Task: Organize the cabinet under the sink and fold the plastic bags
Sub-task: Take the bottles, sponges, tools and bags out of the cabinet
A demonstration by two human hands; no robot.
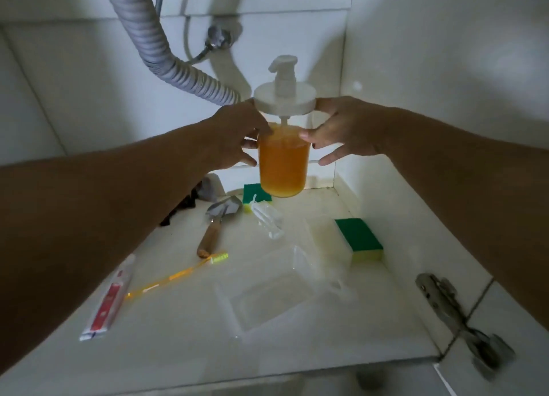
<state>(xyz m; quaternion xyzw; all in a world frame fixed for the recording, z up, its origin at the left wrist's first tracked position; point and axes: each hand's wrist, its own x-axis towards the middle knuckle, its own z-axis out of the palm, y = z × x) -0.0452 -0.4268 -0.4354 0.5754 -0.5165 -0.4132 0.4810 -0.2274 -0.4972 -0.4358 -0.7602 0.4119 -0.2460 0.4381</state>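
Observation:
A clear pump dispenser filled with orange liquid, topped by a white lid and pump, hangs in the air above the back of the white cabinet floor. My left hand grips its left side below the lid. My right hand grips its right side, thumb on the glass and a finger at the lid's rim. A clear plastic bag or wrapper lies crumpled on the floor in front.
On the floor lie a toothpaste tube, an orange toothbrush, a wooden-handled trowel, a small clear bottle and two green-yellow sponges. A grey corrugated drain hose hangs at the back. A door hinge sits right.

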